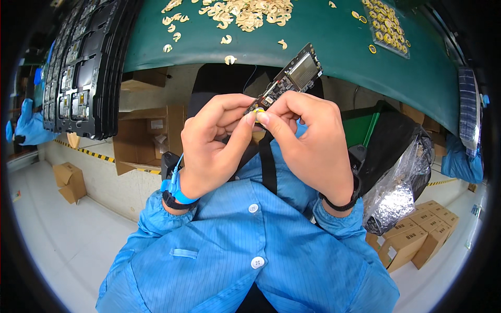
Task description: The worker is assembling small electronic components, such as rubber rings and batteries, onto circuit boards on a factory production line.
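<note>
Both my hands meet in front of my chest around a circuit board (301,72), whose far end tilts up and to the right toward the green table. The board is dark, with a silver metal shield and small parts. My left hand (218,140) pinches its near end, thumb and fingers closed. Thumb and forefinger of my right hand (313,136) are also closed on the board's near end. Between the two thumb tips sits a small round yellow-and-white part (259,110), against the board; whether it is fixed there I cannot tell.
Curved cream pieces (250,14) are heaped on the green table (334,31). A clear sheet at far right carries round yellow parts (386,27). Stacked black trays (99,68) with boards stand at left. Cardboard boxes (136,138) and a plastic bag (399,182) are below.
</note>
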`<state>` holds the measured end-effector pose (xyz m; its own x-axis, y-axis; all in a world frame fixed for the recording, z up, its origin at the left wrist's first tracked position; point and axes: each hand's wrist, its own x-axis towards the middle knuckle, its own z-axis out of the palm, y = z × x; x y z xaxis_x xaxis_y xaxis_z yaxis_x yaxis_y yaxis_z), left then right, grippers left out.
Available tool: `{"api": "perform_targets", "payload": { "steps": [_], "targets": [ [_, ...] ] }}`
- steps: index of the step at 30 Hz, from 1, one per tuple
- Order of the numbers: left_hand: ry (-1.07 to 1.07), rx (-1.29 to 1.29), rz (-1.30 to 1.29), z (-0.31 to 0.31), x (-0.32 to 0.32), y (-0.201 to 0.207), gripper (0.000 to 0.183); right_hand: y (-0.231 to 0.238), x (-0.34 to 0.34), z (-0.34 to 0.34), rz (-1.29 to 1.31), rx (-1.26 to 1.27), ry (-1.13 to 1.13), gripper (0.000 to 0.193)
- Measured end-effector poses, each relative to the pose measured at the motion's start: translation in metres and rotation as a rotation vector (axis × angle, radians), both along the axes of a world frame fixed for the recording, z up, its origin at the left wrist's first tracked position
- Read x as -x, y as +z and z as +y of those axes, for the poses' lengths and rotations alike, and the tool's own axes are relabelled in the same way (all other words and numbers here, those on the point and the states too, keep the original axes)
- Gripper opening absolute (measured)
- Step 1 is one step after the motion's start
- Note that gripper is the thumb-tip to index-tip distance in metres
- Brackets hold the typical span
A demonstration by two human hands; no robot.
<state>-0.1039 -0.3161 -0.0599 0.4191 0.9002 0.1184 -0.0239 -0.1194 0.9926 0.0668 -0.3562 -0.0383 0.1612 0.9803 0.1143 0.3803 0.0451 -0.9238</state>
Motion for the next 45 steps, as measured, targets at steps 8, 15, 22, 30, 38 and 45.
{"api": "perform_targets", "payload": {
  "steps": [8,15,22,30,38,45],
  "targets": [
    [0.019,0.090,-0.040,0.003,0.003,0.003,0.020,-0.001,-0.005,0.001,-0.112,0.044,0.025,0.020],
    [0.000,0.151,-0.095,0.006,0.002,0.007,0.019,-0.017,-0.001,-0.002,-0.087,-0.225,-0.004,0.014],
    [-0.009,0.139,-0.094,0.010,0.003,0.008,0.019,-0.020,0.003,-0.002,-0.206,-0.309,-0.015,0.016],
    [0.019,0.152,-0.117,0.012,0.002,0.007,0.019,-0.029,0.006,0.007,-0.269,-0.428,-0.021,0.015],
    [0.041,0.176,-0.148,0.022,0.000,0.012,0.020,-0.029,0.005,0.015,-0.285,-0.496,0.009,0.021],
    [0.123,0.148,-0.251,0.030,-0.014,0.006,0.015,-0.020,-0.007,0.004,0.204,-0.205,-0.345,0.013]
  ]
}}
